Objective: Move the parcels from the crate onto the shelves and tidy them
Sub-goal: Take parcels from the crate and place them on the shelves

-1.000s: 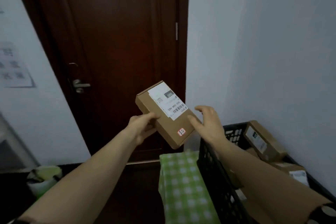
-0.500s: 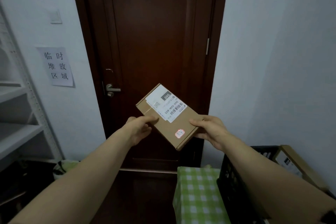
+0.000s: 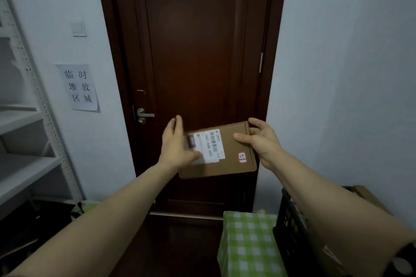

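A flat brown cardboard parcel (image 3: 231,164) with a white shipping label and a small red-edged sticker hangs at chest height in front of the dark door. My left hand (image 3: 174,148) holds its left end, thumb lying on the label, fingers reaching up past the far edge. My right hand (image 3: 262,141) grips the right end, thumb on the top face and fingers curled over the far corner. The black plastic crate (image 3: 290,231) sits at the lower right, partly hidden by my right forearm, with another brown parcel (image 3: 369,198) showing in it. White metal shelves (image 3: 24,166) stand at the left.
A closed dark wooden door (image 3: 193,63) with a lever handle fills the middle. A green checked bundle (image 3: 247,243) lies left of the crate. A paper sign (image 3: 77,87) hangs on the left wall. A green-white bag (image 3: 86,206) sits by the shelf foot.
The parcel has turned from a diagonal tilt to nearly level and moved slightly lower right. My left thumb now lies over the label and my right hand has shifted to the far right corner.
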`<state>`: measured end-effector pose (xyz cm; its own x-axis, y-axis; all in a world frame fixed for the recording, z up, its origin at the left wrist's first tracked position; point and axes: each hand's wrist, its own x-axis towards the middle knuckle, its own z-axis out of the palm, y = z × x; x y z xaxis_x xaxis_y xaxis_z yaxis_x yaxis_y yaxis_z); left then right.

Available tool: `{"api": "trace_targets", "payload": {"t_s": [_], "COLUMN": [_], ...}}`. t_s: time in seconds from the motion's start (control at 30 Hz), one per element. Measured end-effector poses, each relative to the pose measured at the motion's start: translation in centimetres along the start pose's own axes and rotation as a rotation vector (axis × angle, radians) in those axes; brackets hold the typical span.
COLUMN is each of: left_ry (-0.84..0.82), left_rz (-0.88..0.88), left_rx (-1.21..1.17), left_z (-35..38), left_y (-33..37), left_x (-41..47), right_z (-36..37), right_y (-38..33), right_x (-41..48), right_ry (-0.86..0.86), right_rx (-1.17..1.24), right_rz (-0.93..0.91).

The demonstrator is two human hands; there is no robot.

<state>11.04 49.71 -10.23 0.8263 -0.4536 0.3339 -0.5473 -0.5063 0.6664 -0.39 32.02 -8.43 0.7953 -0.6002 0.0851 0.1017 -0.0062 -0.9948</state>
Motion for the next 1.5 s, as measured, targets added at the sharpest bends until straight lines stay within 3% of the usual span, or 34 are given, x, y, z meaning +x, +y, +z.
{"api": "trace_targets", "payload": {"t_s": [0.07, 0.17, 0.23, 0.37, 0.43, 0.53, 0.77, 1.5], "left_ry": [-0.149, -0.353, -0.343, -0.243, -0.234, -0.254, -0.254, -0.226], "left_rz": [0.093, 0.016, -0.025, -0.173, -0.247, -0.291, -0.288, -0.313], "left_rx": [0.092, -0.100, -0.214, -0.493, -0.658, -0.783, -0.806, -0.796], "left_z": [0.1, -0.1, -0.4, -0.5, -0.4, -0.1, -0.3, -1.6], "left_y": [0.3, 0.3, 0.3, -0.1, 0.0, 0.6, 1.1, 0.4], "left_x": [0.4, 0.4, 0.1, -0.4, -0.6, -0.8, -1.1, -2.0], "right_z": [0.5, 0.8, 0.8, -0.5, -0.6, 0.2, 0.3, 1.7], "right_y": [-0.8, -1.3, -1.7, -1.4, -0.5, 1.0, 1.3, 1.8], "right_x": [0.0, 0.1, 0.1, 0.8, 0.7, -0.3, -0.8, -1.0], "right_ry": [-0.105, -0.198, -0.163, 0.074, 0.038, -0.147, -0.212, -0.252], "right_rx": [-0.094, -0.159, -0.127, -0.053, -0.081, -0.132, -0.182, -0.178], "right_rz": [-0.015, -0.038, -0.078, -0.076, 0.002, 0.102, -0.014, -0.041]}}
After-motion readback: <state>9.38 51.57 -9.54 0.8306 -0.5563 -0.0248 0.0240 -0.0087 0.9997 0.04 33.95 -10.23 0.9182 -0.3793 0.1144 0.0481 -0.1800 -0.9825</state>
